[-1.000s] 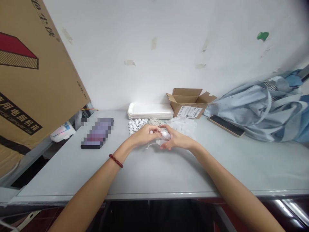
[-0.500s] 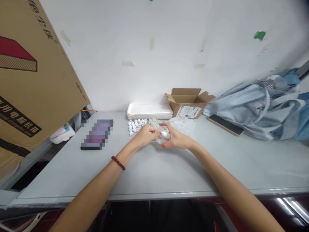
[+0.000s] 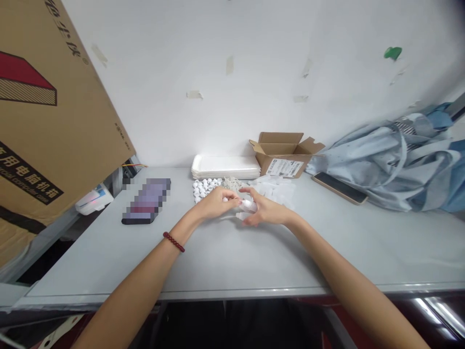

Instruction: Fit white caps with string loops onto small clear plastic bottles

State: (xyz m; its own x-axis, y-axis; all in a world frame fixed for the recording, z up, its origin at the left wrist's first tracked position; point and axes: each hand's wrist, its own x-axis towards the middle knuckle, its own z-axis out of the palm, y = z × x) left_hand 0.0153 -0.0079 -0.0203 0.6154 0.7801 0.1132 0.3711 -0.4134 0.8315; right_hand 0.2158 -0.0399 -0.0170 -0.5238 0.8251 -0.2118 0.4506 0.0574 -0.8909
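Between our two hands sits a small white plastic piece [image 3: 249,205], the thing we are working on, with a thin white cord [image 3: 228,217] trailing from under it toward the left. Our right grip [image 3: 265,212] is closed around the piece, thumb above and fingers beneath. Our left grip [image 3: 216,203] curls in from the other side, its fingertips [image 3: 236,198] right beside the piece; whether it pinches anything, we cannot tell. A red bead bracelet [image 3: 173,242] circles our left wrist. Both hands hover just over the pale grey table [image 3: 232,257].

Just beyond the grip, to the left, lies a heap of small white ribbed caps [image 3: 205,187]. Directly behind it is a tangle of pale string [image 3: 231,183], and to the right lie clear plastic bags [image 3: 274,189]. Farther back stands a stack of shallow white trays [image 3: 225,167], and next to it an open cardboard box [image 3: 281,150], flaps up, with a barcoded label [image 3: 284,167] too small to read.

Well right of the grip, a dark phone [image 3: 337,188] lies against a crumpled pale blue cloth bag [image 3: 385,165]. Well left, a flat object [image 3: 147,201] is pixelated beyond telling. Beyond it, a large tilted carton [image 3: 54,121] reads "用电脑机箱" and "computer case" in its printing. Behind everything rises a white wall [image 3: 152,72] with scraps of tape and a green mark [image 3: 393,53].
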